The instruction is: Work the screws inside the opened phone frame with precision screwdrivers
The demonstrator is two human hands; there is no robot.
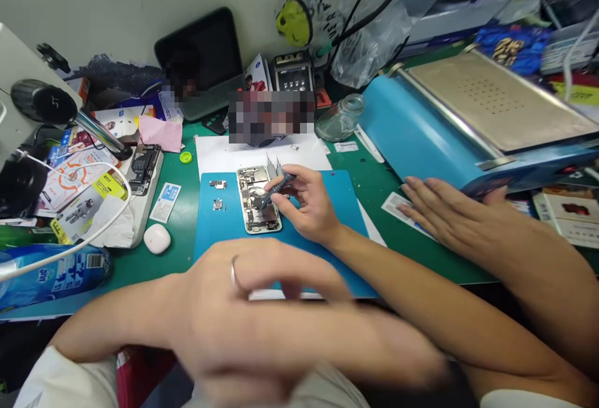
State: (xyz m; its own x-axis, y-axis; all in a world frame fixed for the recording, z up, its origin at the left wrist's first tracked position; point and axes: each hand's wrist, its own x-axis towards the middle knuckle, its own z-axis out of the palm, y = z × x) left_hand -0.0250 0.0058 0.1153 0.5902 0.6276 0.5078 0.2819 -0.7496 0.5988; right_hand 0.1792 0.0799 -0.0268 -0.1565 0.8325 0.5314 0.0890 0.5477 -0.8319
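My left hand (243,320), a ring on one finger, is raised close to the camera, blurred. Its fingers stretch rightward and apart, with nothing seen in them. My right hand (309,202) pinches a dark grey screwdriver (276,191), pointed down at an opened phone (257,224) with its inner boards bare. Silver tweezer-like prongs (274,163) show beside it; whether my hand holds them is hidden. The phone lies on a blue mat (219,221). Small circuit parts (218,184) rest left of it.
Another person's hand (449,227) rests flat near a blue heating machine (412,127) at right. Behind stand a glass jar (344,118) and a tablet-like screen (201,58). At left are boxes, another opened phone (145,168), a white case (157,239) and a blue packet (60,274).
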